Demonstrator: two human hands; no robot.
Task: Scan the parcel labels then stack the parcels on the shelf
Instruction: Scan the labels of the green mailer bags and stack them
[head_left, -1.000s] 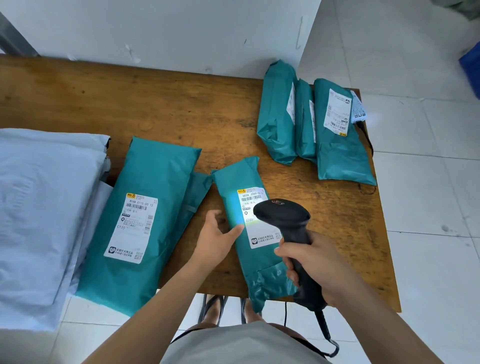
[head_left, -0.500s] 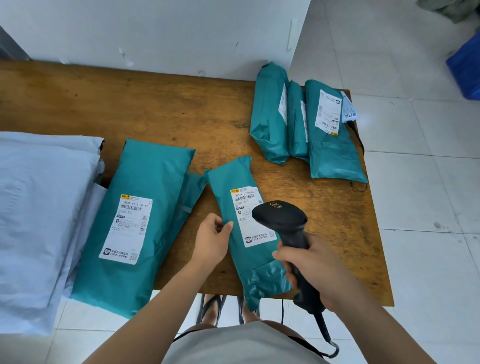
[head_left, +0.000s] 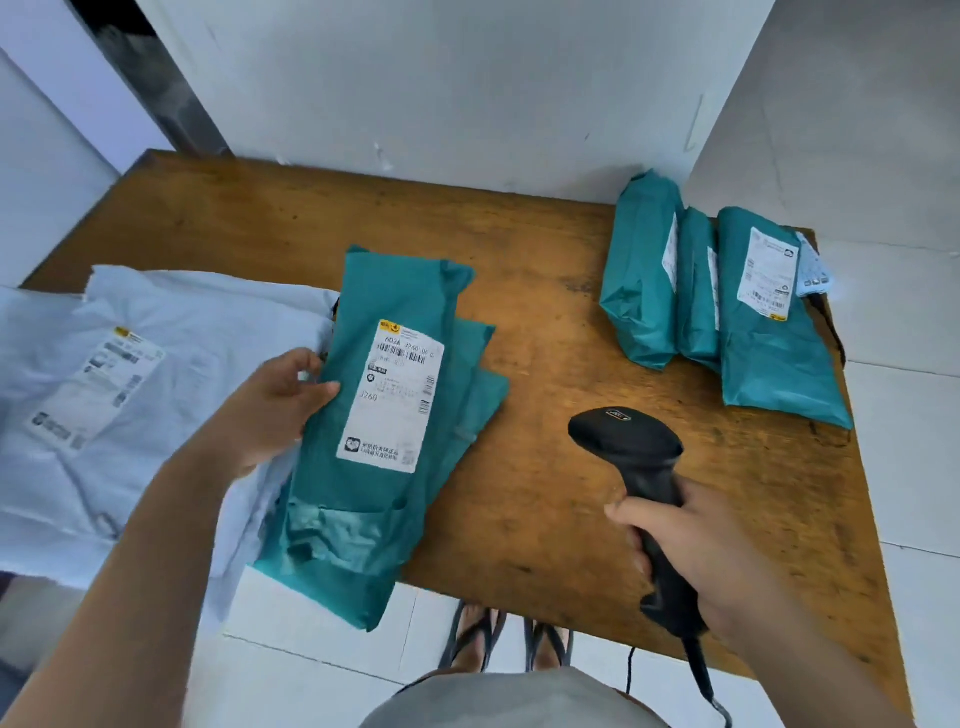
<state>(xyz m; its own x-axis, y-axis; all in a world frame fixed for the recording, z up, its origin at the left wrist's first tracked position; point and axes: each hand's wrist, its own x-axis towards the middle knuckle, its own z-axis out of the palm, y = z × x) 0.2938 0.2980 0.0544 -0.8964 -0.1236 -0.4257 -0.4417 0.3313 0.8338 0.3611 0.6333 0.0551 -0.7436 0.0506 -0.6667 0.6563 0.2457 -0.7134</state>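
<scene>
A teal parcel with a white label facing up lies on top of another teal parcel at the table's front left. My left hand grips the top parcel's left edge. To the right, my right hand holds a black barcode scanner by its handle above the bare wood, its head pointing away from me. Three more teal parcels lie side by side at the table's back right, labels showing.
A wooden table stands against a white wall. A pile of pale grey-blue parcels covers its left end and overhangs the front edge. The scanner's cable hangs down at the front. My sandalled feet show on the white tiles.
My left hand has carried the scanned parcel leftward onto the larger teal parcel. The scanner has drawn back to the right, off the label. The view has shifted left.
</scene>
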